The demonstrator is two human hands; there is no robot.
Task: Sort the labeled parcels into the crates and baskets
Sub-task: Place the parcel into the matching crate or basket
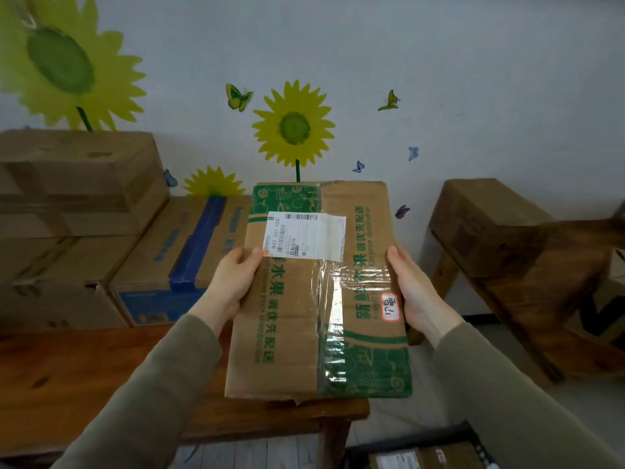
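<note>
– Cardboard, brown with green print: is that the parcel [318, 289]?
– Yes. The person is holding it up in the air with both hands, its flat face turned towards them, over the right end of the wooden worktop [67, 374].
– How is the left hand [233, 282] taking it?
– It is gripping the left edge. The thumb is lying on the face just beside the white label [304, 235], and the fingers are going round behind, where I cannot see them.
– And the right hand [414, 286]?
– It is clasping the opposite edge, thumb running along the rim. A small red-bordered sticker [392, 307] with handwriting is sitting just beside the palm. Those fingers are hiding behind the card too.
– Anything else on the parcel?
– Clear tape [333, 299] is running down the middle seam and catching the light.
– What is standing around them?
– Plain boxes [77, 184] are sitting stacked at the back left against the wall. A blue-taped box [189, 252] is lying beside them, just behind the parcel. Well apart on the right, a side worktop [541, 316] is carrying a brown carton [487, 225]. Down at the bottom edge a dark bin [406, 443] is showing something labelled inside, though I cannot make out more. Yellow sunflowers [293, 125] are decorating the wall.
</note>
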